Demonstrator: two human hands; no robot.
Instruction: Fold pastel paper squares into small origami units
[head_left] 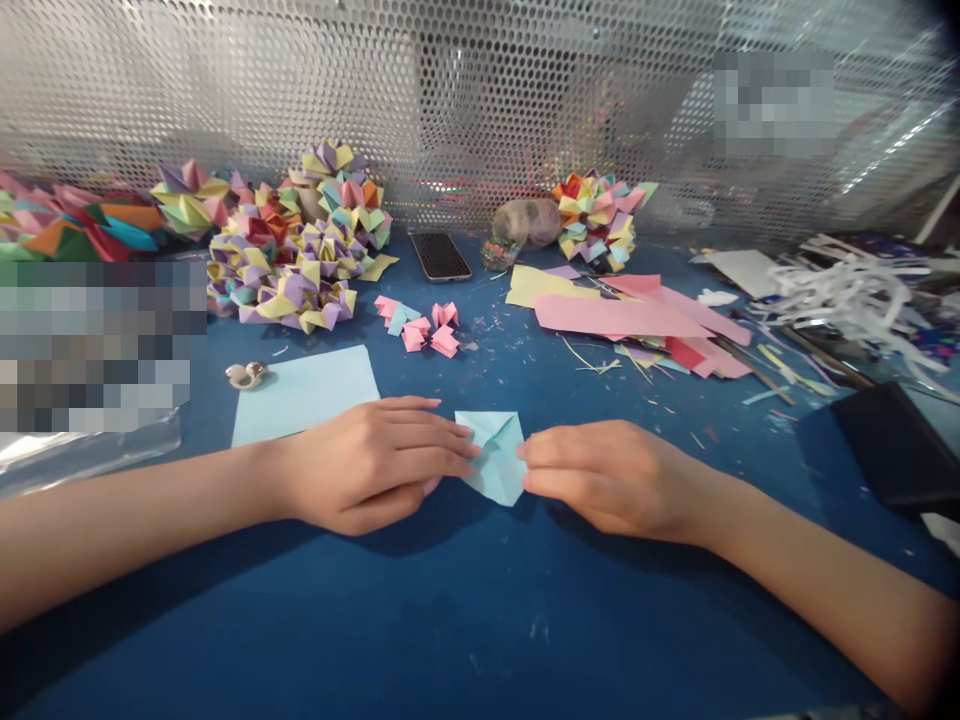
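A small light blue folded paper piece (496,455) lies on the blue table (465,610) between my hands. My left hand (375,465) rests on the table, fingers stretched together, their tips pressing the paper's left edge. My right hand (607,475) comes in from the right, fingers curled and pinching the paper's right edge. A flat light blue sheet (304,392) lies just behind my left hand.
Piles of folded multicoloured paper units (289,255) crowd the back left, another cluster (600,215) sits at the back. A phone (440,256), small pink folded pieces (424,325), pink and yellow sheets (622,315), white paper strips (855,290) and a black object (892,445) lie around. Perforated metal screen behind.
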